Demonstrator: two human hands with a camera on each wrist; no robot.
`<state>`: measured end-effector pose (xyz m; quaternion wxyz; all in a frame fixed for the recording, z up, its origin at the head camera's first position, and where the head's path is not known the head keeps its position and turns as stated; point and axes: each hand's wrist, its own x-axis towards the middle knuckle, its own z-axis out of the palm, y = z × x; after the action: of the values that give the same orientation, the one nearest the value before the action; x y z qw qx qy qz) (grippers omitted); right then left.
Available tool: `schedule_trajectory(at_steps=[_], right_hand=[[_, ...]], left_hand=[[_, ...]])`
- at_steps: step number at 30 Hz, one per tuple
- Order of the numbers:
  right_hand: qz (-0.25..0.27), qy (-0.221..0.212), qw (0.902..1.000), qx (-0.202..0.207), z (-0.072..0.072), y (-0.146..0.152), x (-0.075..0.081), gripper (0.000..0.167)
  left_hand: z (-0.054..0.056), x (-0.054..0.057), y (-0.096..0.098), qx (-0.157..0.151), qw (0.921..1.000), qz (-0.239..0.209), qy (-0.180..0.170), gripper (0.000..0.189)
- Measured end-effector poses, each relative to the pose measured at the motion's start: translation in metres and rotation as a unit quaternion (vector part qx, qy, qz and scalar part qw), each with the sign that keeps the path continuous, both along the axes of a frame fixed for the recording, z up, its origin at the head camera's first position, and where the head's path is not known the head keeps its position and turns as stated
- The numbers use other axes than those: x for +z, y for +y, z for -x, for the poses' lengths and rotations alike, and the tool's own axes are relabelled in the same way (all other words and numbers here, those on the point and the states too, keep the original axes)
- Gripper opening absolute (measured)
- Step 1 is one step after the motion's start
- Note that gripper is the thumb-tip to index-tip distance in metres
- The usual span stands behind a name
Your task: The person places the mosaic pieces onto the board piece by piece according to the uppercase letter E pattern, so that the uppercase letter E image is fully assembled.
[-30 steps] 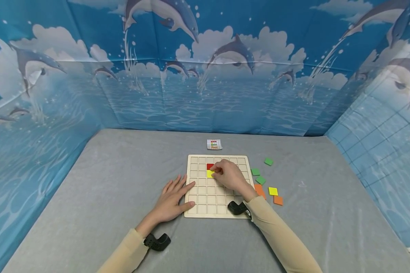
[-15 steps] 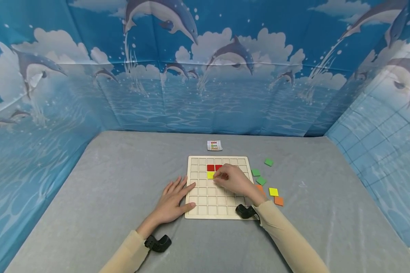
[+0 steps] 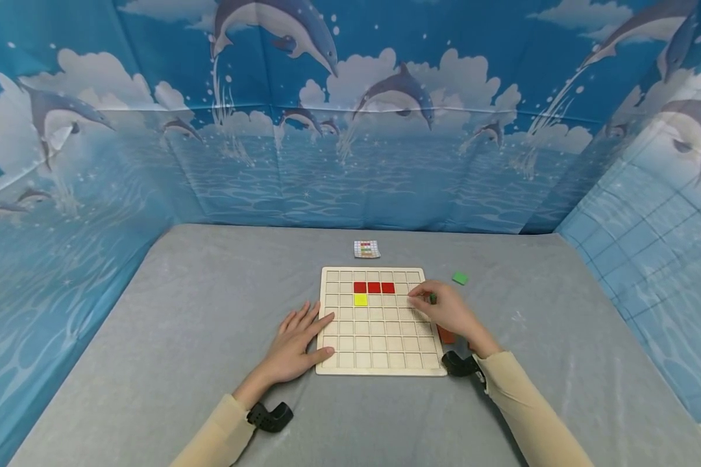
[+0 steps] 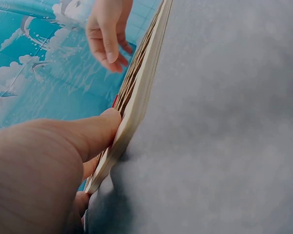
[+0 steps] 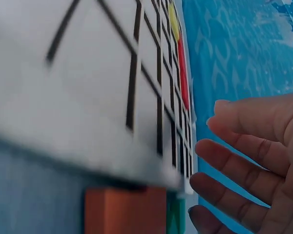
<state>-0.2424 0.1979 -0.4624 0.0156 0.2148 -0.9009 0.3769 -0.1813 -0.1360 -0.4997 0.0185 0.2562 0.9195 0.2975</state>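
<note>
A wooden grid board (image 3: 380, 344) is lying flat on a grey cloth (image 3: 210, 311) and is serving as the clock's centre. Between 8 and 9 o'clock, my left hand (image 3: 292, 347) is resting against the board's edge, grasping nothing, its fingers spread and nearly straight. Near 3 o'clock, my right hand (image 3: 446, 310) is hovering over the opposite edge, released, its fingers loosely bent. Close to 12 o'clock on the board, three red tiles (image 3: 374, 287) are forming a row; a yellow tile (image 3: 360, 299) is occupying the cell at 6 o'clock from the leftmost red one. Beyond the board, a patterned card (image 3: 366, 249) is lying close to 12 o'clock, a green tile (image 3: 459, 278) at 2 o'clock. Just past 3 o'clock, an orange tile (image 3: 446, 335) is showing beside the board, partly hidden.
</note>
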Motion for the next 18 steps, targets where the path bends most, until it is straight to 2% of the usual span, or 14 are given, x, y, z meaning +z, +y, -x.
schedule_trajectory(at_steps=[8, 14, 18], right_hand=[[-0.04, -0.004, 0.9986, -0.034, 0.002, 0.02, -0.003, 0.021], [-0.06, -0.029, 0.9971, -0.036, 0.003, 0.031, -0.006, 0.037], [-0.062, -0.031, 0.9967, -0.043, 0.006, 0.037, -0.007, 0.037]], left_hand=[[-0.001, 0.0, 0.0, 0.0, 1.0, 0.001, -0.001, 0.064], [-0.002, 0.001, 0.0, -0.002, 1.0, 0.002, 0.0, 0.064], [-0.001, 0.0, 0.0, 0.0, 1.0, 0.004, 0.002, 0.063]])
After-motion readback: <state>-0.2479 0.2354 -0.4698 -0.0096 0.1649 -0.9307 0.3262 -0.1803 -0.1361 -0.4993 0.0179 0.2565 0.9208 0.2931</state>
